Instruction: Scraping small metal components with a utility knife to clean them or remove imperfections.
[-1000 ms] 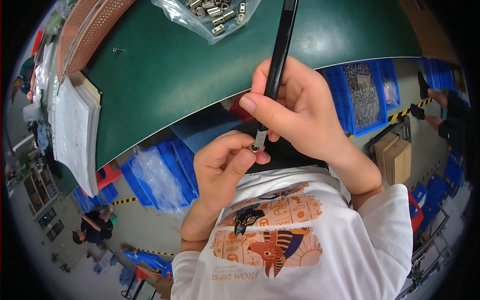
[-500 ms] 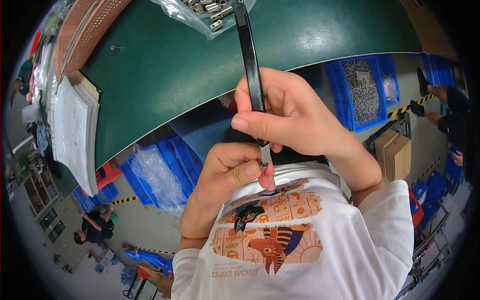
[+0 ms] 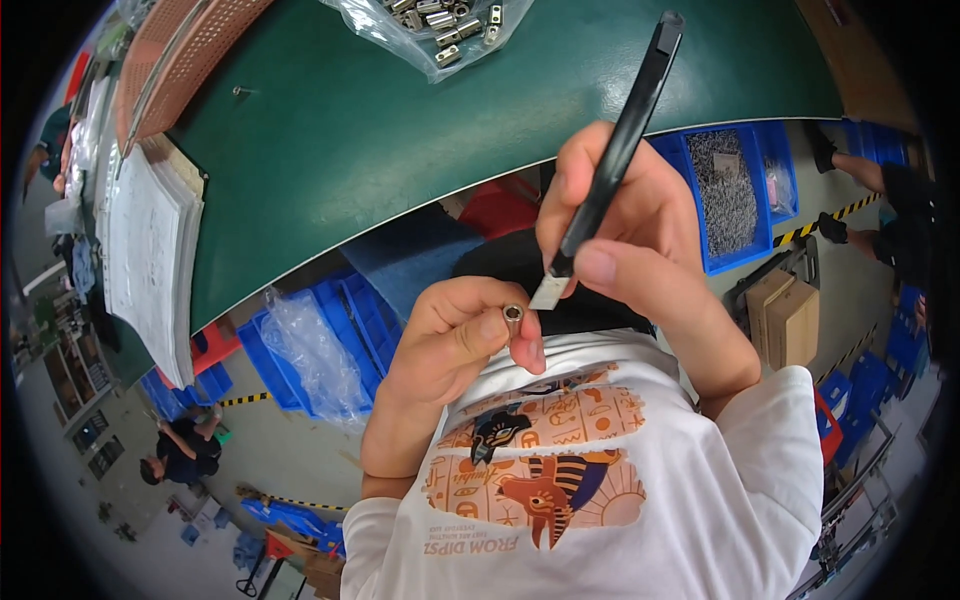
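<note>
Between the thumb and fingers of my left hand (image 3: 455, 335) is a small metal cylinder (image 3: 513, 314), its round bore facing up. My right hand (image 3: 635, 225) grips a black utility knife (image 3: 622, 140), which slants up to the right. The knife's short silver blade (image 3: 549, 292) points down, just right of the cylinder and apart from it. On the table's far side, a clear plastic bag (image 3: 420, 48) lies spread under several similar metal pieces (image 3: 447, 40).
The green table (image 3: 330, 150) carries a small screw (image 3: 241, 91), a pink perforated basket (image 3: 180, 60) and a stack of papers (image 3: 155, 260) at left. A blue bin of small parts (image 3: 722, 190) stands at right. Blue bins with plastic film (image 3: 315, 350) sit lower left.
My right hand has moved right and tilted the knife, lifting its blade off the cylinder. My left hand stays nearly in place, and the cylinder's open end now shows.
</note>
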The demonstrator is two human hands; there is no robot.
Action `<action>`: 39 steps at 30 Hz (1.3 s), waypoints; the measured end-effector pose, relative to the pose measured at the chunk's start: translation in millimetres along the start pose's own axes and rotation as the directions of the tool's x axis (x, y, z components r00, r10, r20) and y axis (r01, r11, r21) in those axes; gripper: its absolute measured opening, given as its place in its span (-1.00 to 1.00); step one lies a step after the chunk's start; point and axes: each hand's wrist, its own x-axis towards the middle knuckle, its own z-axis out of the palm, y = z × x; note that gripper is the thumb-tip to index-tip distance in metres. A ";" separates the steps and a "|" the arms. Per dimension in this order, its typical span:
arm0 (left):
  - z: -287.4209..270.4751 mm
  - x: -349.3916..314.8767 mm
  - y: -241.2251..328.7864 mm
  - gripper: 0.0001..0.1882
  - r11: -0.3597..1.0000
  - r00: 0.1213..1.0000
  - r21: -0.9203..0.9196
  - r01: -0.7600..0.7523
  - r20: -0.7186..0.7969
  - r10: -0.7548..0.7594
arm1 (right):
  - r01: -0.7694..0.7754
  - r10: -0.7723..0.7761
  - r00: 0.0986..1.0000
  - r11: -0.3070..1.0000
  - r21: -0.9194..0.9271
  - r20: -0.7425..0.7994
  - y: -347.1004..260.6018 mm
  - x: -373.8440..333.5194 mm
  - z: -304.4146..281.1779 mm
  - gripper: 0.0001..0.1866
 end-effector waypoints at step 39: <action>7.1 -2.8 4.3 -0.79 0.964 0.977 0.187 -0.191 -0.057 0.205 | 0.705 -0.547 0.696 0.400 -0.586 0.465 4.0 -14.9 -0.5 -0.78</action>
